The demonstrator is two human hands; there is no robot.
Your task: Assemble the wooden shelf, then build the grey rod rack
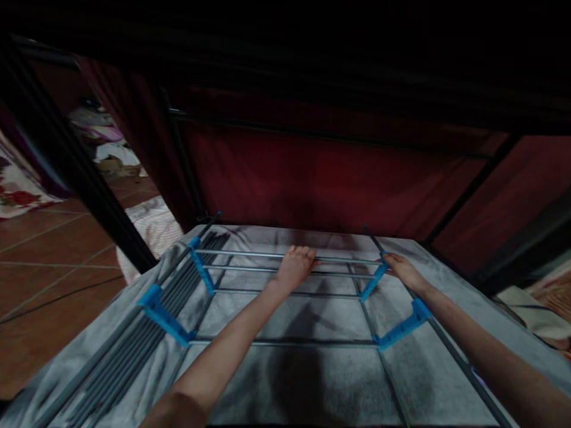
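Note:
A rack frame of grey metal rods and blue plastic brackets stands on a grey cloth (464, 261). My left hand (297, 263) is closed around the upper crossbar rod (250, 255), near its middle. At the right end of that rod, my right hand (401, 270) has its fingers closed at the top of the far right blue bracket (373, 282). The near right blue bracket (404, 327) and the near left blue bracket (165, 315) join the side rods. A lower crossbar rod (312, 343) runs between them. At the far left is another blue bracket (203, 267).
Several loose grey rods (134, 351) lie together along the left side. Dark red curtains (312, 178) hang behind, in a black metal frame (89, 166). The tiled floor (53, 255) at left has a dark cable (66, 296) and a pile of cloths (116, 154) farther back.

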